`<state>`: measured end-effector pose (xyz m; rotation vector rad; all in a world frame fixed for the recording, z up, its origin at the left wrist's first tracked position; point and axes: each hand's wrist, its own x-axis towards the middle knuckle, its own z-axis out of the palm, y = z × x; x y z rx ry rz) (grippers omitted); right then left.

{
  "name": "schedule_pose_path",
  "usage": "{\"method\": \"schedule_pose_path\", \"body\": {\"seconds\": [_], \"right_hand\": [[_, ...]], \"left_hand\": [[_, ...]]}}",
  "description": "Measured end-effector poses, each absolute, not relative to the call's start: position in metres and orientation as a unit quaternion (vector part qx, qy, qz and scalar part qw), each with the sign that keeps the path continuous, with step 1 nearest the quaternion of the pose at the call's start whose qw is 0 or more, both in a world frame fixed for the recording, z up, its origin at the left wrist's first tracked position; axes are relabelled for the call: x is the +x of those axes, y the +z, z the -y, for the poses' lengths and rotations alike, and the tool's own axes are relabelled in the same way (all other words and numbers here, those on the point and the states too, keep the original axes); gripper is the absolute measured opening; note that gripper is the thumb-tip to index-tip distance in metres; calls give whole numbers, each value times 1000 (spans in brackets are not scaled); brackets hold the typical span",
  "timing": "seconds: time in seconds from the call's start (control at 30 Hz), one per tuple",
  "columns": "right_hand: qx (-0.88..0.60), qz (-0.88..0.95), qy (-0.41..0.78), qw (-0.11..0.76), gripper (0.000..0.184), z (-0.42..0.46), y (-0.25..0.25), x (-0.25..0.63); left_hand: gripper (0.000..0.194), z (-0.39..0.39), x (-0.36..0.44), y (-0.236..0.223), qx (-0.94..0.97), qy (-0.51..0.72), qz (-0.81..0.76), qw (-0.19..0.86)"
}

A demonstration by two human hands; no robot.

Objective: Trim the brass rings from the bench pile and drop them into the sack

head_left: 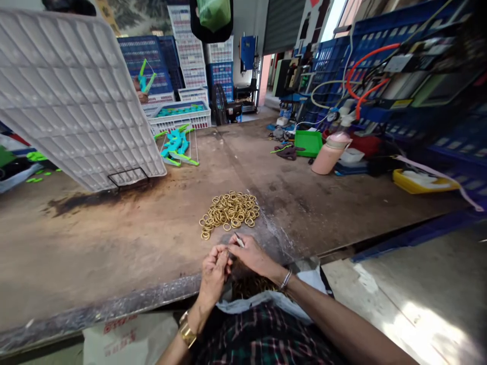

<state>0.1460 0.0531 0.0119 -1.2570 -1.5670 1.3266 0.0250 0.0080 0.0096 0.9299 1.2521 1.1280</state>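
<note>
With the left hand (214, 271) curled, thumb and fingers pressed together on something too small to identify, the right hand (249, 254) pinches a small, slim, pointed metal tool (239, 240), fingertips meeting those of the left, near the edge of the brown, worn table (163, 223). Just beyond both hands: loose pile of gold-coloured metal rings (232, 209), on table. Farther back: bright blue-and-green plastic toy-like pieces (177, 144), right of an upright white ribbed plastic panel (76, 96).
</note>
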Motion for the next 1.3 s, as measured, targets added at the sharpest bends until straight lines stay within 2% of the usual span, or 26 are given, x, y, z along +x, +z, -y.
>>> {"method": "schedule_pose_path", "body": {"seconds": [0.13, 0.43, 0.7, 1.1, 1.3], "right_hand": [[-482, 655, 471, 342, 9, -52, 9, 147], [-496, 658, 470, 316, 13, -51, 8, 148], [-473, 630, 537, 303, 13, -48, 15, 150], [-459, 612, 570, 301, 12, -46, 16, 149], [-494, 647, 497, 301, 17, -45, 19, 148]], "left_hand": [[32, -9, 23, 11, 420, 456, -539, 570], [26, -9, 15, 10, 421, 427, -502, 624], [26, -7, 18, 6, 279, 465, -404, 737], [27, -5, 15, 6, 246, 482, -377, 751], [30, -3, 17, 7, 237, 502, -385, 738]]}}
